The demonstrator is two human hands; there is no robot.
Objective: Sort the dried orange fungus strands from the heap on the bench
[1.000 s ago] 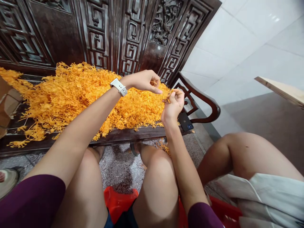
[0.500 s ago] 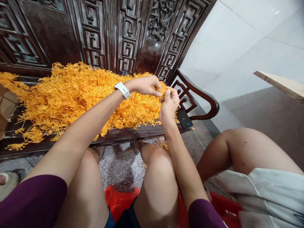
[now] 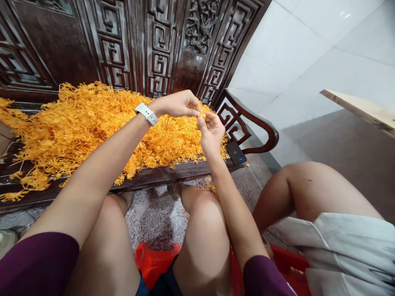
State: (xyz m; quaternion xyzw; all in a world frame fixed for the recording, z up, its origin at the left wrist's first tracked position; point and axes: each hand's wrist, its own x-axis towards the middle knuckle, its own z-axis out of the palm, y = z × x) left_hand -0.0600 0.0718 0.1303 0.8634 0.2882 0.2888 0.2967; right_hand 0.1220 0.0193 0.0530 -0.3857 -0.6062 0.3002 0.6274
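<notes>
A big heap of orange, thin-armed plastic flower pieces (image 3: 92, 127) lies along a dark wooden bench. Over its right end, my left hand (image 3: 180, 103) reaches in with a pale watch on the wrist, thumb and forefinger pinched together. My right hand (image 3: 213, 130) meets it fingertip to fingertip, palm turned up, its thumb and fingers also closed. A bit of orange shows between the two hands, of the same kind as the heap; most of it is hidden by the fingers.
The bench (image 3: 160, 174) has a carved back and a curved armrest (image 3: 271, 137). A dark phone (image 3: 236, 153) lies by the armrest. Orange bits are on the floor. Another person's bare leg (image 3: 314, 189) is at my right. A red stool (image 3: 156, 259) shows between my legs.
My left hand's fingertips have come together with those of my right hand, where a small gap showed before. The whole view has shifted slightly.
</notes>
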